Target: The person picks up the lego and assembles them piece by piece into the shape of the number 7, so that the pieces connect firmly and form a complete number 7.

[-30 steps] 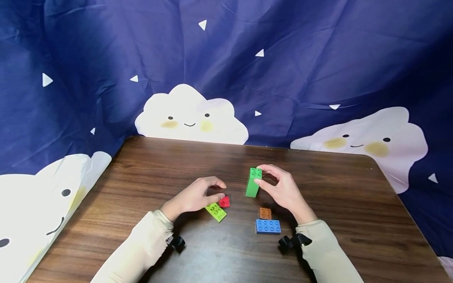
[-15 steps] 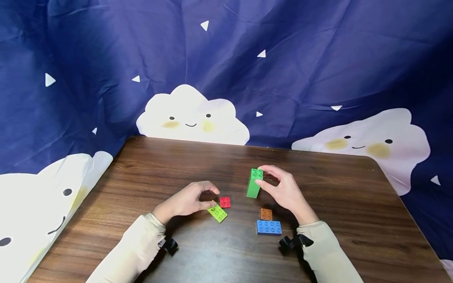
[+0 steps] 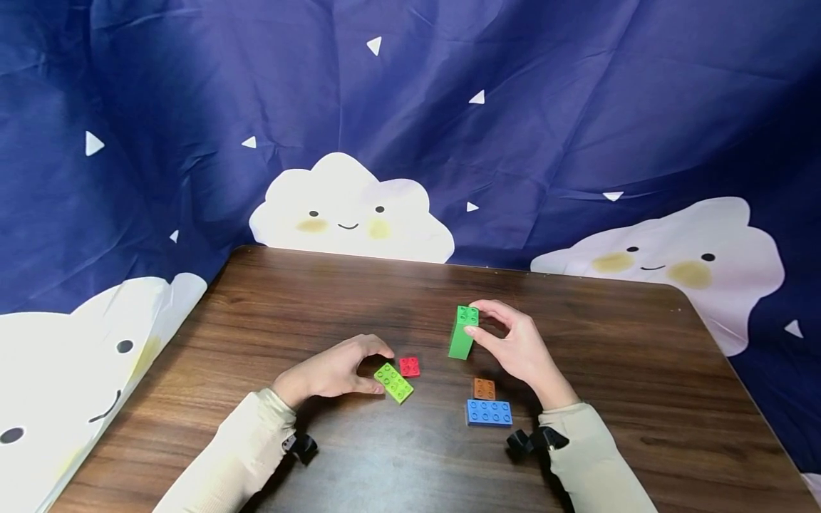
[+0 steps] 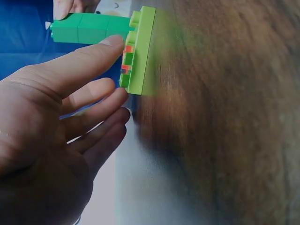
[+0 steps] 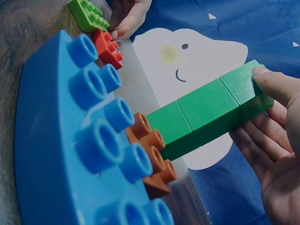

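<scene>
Green plastic fills the grip of the right hand (image 3: pixel 518 349): we see its thumb and fingers clamped on the top of a green tower (image 3: pixel 460 342), three bricks high in the wrist views, which it holds upright over the wood-grain table (image 3: pixel 577 328). Our left hand (image 3: pixel 330 372) has its thumb and fingers apart, curved loosely and pinching nothing, around the near end of a lime brick (image 3: pixel 394 382). That brick lies studs up and turned at a slant; we cannot tell whether the thumb touches it.

Just beyond the lime brick, on its right, we find a small red brick (image 3: pixel 409 367) with four studs. Between the forearms, nearer to us than the tower, lie a small orange-brown brick (image 3: pixel 484 388) and, just in front of it, a longer blue brick (image 3: pixel 489 414); we cannot make out whether those two touch.

Farther out, we see pale sleeves (image 3: pixel 596 456) on both arms and a dark wrist device (image 3: pixel 301 447) at each cuff. Past the table's far edge hangs a navy cloth (image 3: pixel 410 92), printed with white triangles and smiling clouds (image 3: pixel 353 214).
</scene>
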Demonstrator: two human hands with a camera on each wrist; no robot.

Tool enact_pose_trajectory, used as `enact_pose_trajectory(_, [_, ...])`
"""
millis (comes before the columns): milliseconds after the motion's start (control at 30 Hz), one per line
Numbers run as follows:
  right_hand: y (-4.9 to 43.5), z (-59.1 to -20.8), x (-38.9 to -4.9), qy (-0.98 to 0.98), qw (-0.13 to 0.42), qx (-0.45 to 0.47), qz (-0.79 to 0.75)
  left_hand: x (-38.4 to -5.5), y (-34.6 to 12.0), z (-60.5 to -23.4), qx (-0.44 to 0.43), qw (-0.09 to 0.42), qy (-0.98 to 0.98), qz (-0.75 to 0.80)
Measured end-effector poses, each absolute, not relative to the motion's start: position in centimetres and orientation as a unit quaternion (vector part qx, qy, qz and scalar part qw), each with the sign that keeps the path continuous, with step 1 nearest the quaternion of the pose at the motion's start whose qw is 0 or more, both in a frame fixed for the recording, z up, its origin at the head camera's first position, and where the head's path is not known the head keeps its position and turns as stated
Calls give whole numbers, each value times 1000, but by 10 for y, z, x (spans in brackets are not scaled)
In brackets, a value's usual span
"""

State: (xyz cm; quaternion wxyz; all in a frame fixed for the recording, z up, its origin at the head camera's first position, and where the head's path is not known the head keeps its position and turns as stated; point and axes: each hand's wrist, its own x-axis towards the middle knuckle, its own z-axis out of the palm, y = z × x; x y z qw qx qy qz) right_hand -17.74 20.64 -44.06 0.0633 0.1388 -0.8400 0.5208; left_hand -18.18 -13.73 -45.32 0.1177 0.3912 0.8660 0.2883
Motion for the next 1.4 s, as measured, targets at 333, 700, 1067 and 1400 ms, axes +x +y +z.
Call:
enact_pose_trajectory(333, [207, -445, -178, -835, 63, 130, 531, -181, -139, -458, 425, 103, 860, 264])
enact_pose_trajectory(700, [207, -447, -178, -837, 69, 129, 528, -182, -137, -460, 445, 66, 858, 248])
enact_pose_trajectory(1067, [207, -448, -179, -834, 73, 125, 532, -181, -142, -461, 430, 85, 841, 319])
enact_pose_trajectory(1400, [207, -448, -179, -835, 74, 128, 529, -180, -145, -462, 393, 99, 825, 393])
